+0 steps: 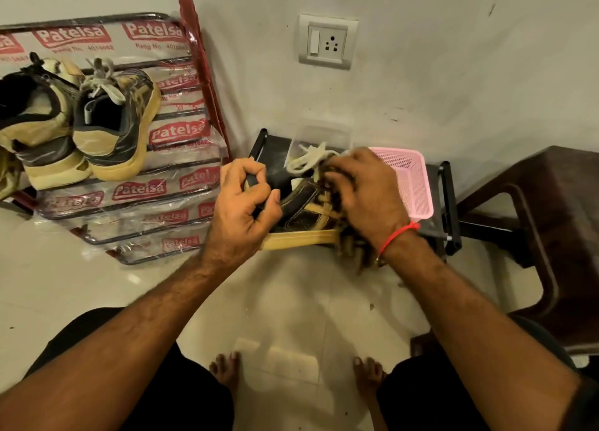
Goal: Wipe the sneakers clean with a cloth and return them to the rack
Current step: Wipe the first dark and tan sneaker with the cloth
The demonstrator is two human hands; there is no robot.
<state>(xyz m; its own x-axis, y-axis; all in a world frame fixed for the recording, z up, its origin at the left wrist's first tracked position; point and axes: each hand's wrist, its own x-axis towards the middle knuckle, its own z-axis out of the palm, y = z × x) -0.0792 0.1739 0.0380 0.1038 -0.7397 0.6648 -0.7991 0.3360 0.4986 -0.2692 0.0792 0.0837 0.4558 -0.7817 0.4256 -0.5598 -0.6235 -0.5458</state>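
A brown and tan sneaker (pixel 301 208) with white laces lies on its side in the air between my hands, its yellow sole facing down. My left hand (pixel 241 208) grips its heel end. My right hand (pixel 363 194) presses a dark, blurred cloth (pixel 348 247) against the sneaker's side near the laces. Two more sneakers (pixel 81 122) of the same colours stand heels-out on the red shoe rack (pixel 194 132) at the left, which is wrapped in printed plastic.
A low black stand (pixel 449 203) behind the sneaker carries a pink plastic basket (pixel 411 178) and a clear container. A brown plastic chair (pixel 534 210) stands at the right. A wall socket (pixel 327 41) is above. My bare feet rest on the pale tiled floor.
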